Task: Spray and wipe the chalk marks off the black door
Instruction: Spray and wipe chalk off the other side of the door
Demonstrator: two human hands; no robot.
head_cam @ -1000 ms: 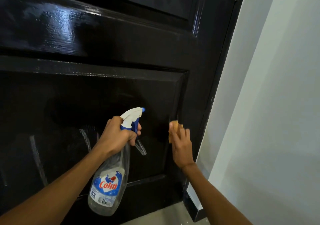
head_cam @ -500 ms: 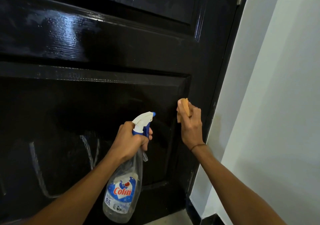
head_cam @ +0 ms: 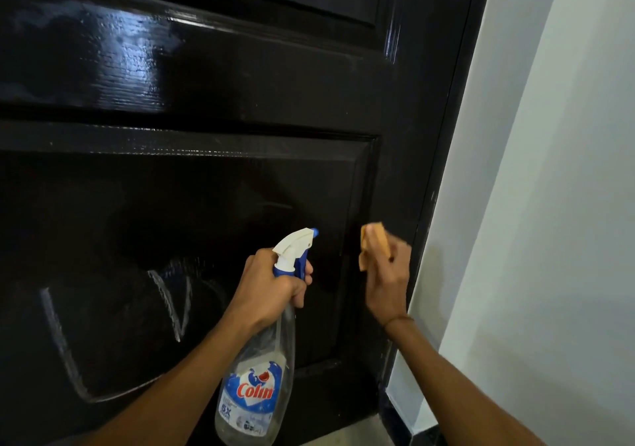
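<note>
Standing directly ahead: the door (head_cam: 240, 102), with wall (head_cam: 549, 205) flanking at right. Sitting on the lower panel, at left: chalk marks (head_cam: 165, 301). Hanging before the panel from the left hand (head_cam: 271, 287): spray bottle (head_cam: 254, 390) (nozzle pointing right). Pressing against the panel's right edge, under the right hand (head_cam: 388, 280): cloth (head_cam: 372, 239).

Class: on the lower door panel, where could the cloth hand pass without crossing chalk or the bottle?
Bare black runs between the spray bottle and the panel's right moulding, where the right hand holds the cloth, and above the nozzle. Left of the left hand it is crowded: chalk marks cover the panel.
</note>
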